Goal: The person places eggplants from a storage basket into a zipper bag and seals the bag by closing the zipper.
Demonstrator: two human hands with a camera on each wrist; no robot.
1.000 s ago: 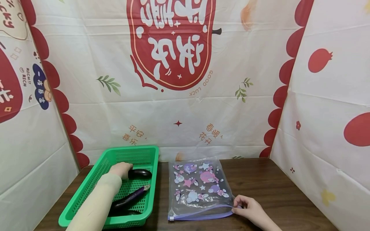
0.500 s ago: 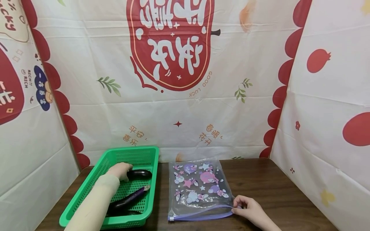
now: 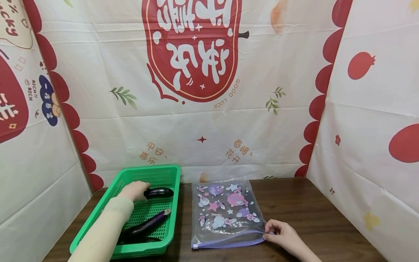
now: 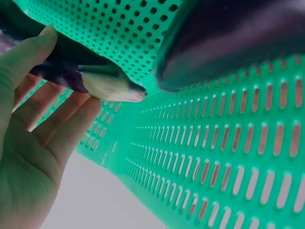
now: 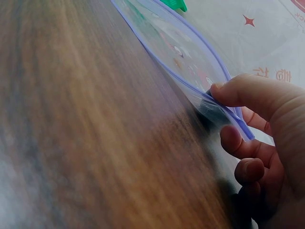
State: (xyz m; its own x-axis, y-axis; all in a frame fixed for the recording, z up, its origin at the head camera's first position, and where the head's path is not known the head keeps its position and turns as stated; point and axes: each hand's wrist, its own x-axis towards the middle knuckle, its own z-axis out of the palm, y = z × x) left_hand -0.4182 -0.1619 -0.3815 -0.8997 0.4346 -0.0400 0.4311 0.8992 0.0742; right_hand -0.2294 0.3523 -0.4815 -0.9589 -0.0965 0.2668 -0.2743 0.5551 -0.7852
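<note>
Inside the green basket [image 3: 173,218], my left hand [image 3: 135,190] grips a dark purple eggplant [image 3: 159,192] near its pale stem end. The left wrist view shows the thumb over this eggplant [image 4: 71,71] and the fingers under it; part of it runs out of view. Another eggplant [image 3: 145,225] lies slanted in the basket's front half, and a further dark one [image 3: 148,239] is partly hidden by it. My right hand [image 3: 283,234] pinches the right corner of a clear printed zip bag [image 3: 226,214] at its purple zip edge [image 5: 195,88]. The bag's mouth gapes slightly.
Basket and bag lie side by side on a dark wooden table [image 3: 294,203]. The bag's white slider [image 3: 195,246] sits at its left corner. A printed white cloth [image 3: 196,123] hangs behind the table, with more cloth at both sides.
My left hand and its eggplant have shifted up slightly in the head view. The right hand keeps its pinch on the bag's corner.
</note>
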